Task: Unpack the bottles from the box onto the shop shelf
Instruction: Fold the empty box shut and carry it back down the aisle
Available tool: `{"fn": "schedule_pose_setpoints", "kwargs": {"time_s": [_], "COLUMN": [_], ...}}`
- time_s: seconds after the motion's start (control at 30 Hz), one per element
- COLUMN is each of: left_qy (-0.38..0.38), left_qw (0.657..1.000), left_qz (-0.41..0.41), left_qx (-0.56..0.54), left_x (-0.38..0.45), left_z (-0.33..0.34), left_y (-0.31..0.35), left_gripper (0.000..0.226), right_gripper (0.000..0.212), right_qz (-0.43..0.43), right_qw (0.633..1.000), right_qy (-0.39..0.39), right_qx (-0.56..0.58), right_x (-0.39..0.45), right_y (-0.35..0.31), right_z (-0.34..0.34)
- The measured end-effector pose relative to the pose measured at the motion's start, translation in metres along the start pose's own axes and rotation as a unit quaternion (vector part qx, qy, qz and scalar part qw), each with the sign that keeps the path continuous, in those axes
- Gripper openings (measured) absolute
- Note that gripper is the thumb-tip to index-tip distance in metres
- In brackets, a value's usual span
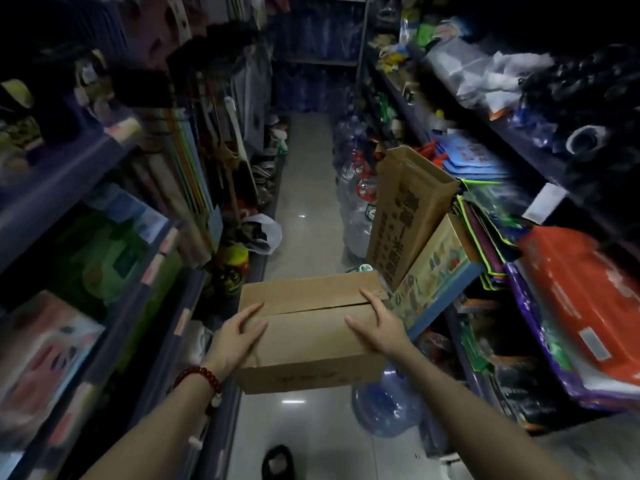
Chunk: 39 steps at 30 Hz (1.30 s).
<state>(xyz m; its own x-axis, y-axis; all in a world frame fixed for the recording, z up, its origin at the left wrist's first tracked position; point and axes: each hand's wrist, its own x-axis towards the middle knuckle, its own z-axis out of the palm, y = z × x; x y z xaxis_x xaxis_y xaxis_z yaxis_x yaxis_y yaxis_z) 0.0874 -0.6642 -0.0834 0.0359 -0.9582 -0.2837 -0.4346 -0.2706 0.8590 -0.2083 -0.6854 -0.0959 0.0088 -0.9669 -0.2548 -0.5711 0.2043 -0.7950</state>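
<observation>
A tall printed carton [403, 216] is leaning against stacked bags [481, 244]; a white plastic bag [265, 232] is lying on the tiled floor [304, 188].

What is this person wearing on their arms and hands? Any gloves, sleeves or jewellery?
No gloves: both the left hand and the right hand are bare, and no sleeves show on either forearm. The left wrist carries a bracelet of round dark red beads, with a small pale charm hanging from it. No ring or watch is visible on the right hand.
</observation>
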Motion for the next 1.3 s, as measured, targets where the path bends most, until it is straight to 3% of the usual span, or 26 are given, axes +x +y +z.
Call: {"fn": "schedule_pose_setpoints", "kwargs": {"time_s": [0.4,0.63,0.83,1.07,1.3], "left_qy": [0.01,0.008,0.01,-0.006,-0.019], "left_qw": [1.0,0.999,0.996,0.994,0.993], "left_qz": [-0.011,-0.039,-0.087,-0.085,-0.111], "left_qx": [-0.026,-0.017,-0.003,0.064,0.023], "left_x": [0.233,0.347,0.413,0.46,0.491], "left_z": [-0.005,0.001,0.021,0.056,0.105], "left_y": [0.033,0.016,-0.06,-0.167,-0.307], "left_gripper": [0.043,0.047,0.045,0.045,0.066], "right_gripper": [0.069,0.073,0.07,0.07,0.082], "right_qz": [-0.006,0.036,0.076,0.093,0.098], "right_qw": [0.999,0.999,0.996,0.995,0.995], "right_qy": [0.035,0.006,-0.024,-0.019,-0.028], "right_qx": [-0.033,-0.032,-0.037,-0.037,-0.002], "right_x": [0.226,0.349,0.413,0.448,0.469], "right_y": [-0.032,0.0,0.06,0.14,0.24], "right_z": [-0.006,0.03,0.091,0.166,0.247]}}
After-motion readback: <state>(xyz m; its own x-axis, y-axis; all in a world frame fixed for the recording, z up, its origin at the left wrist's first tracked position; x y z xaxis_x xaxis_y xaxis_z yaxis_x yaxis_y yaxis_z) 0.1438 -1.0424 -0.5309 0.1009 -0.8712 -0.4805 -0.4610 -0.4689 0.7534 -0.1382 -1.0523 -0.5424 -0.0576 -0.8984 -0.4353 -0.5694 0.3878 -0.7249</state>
